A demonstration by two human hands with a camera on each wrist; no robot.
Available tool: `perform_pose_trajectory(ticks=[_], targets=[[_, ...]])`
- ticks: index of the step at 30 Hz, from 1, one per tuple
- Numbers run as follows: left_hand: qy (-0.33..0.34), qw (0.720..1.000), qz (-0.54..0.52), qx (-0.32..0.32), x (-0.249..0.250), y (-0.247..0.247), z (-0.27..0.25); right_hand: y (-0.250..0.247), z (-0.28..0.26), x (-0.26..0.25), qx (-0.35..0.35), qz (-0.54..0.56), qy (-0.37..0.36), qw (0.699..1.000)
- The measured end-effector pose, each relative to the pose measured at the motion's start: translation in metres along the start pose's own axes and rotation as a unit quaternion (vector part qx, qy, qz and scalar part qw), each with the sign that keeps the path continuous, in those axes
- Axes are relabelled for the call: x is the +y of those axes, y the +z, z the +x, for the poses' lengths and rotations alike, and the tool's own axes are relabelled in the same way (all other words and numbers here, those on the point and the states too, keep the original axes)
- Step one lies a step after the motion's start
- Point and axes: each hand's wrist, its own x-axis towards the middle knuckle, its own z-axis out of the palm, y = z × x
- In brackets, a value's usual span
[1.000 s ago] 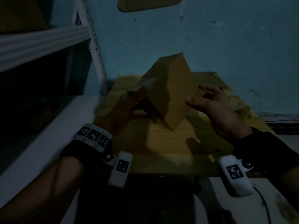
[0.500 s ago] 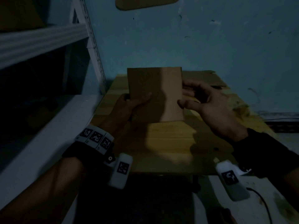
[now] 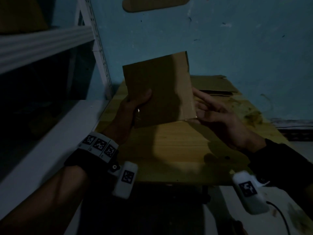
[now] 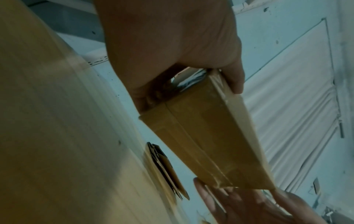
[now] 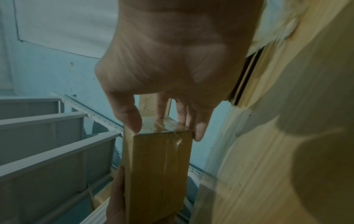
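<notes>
Since the earlier look the cardboard box (image 3: 157,89) has swung off its corner and come up square, and it now hangs above the wooden table (image 3: 177,150) with its broad face turned to the person. The left hand (image 3: 133,106) grips the lower left edge, thumb curled onto the near face and fingers behind. The right hand (image 3: 215,114) meets the lower right corner with its fingers nearly straight. It looks like steadying more than squeezing, though the dim light and blur leave that unsure.

The box lies directly between the two palms. Its taped narrow side faces down, the seam running hand to hand and rising a little to the right, while the thin dimension points at the person. Any turn would likely pivot on the left hand's hold. Flattened cardboard (image 3: 213,85) lies on the table behind.
</notes>
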Motion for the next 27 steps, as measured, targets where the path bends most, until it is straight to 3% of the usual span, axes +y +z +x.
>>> perform_pose_trajectory(ticks=[21,27], targets=[[0.051,0.998,0.036,-0.021,-0.018,0.005,0.002,0.014,-0.007,-0.002,0.083,-0.077,-0.010,0.994],[0.051,0.998,0.037,-0.029,-0.017,0.004,0.001,0.013,-0.005,0.003,0.066,-0.102,-0.027,0.992]])
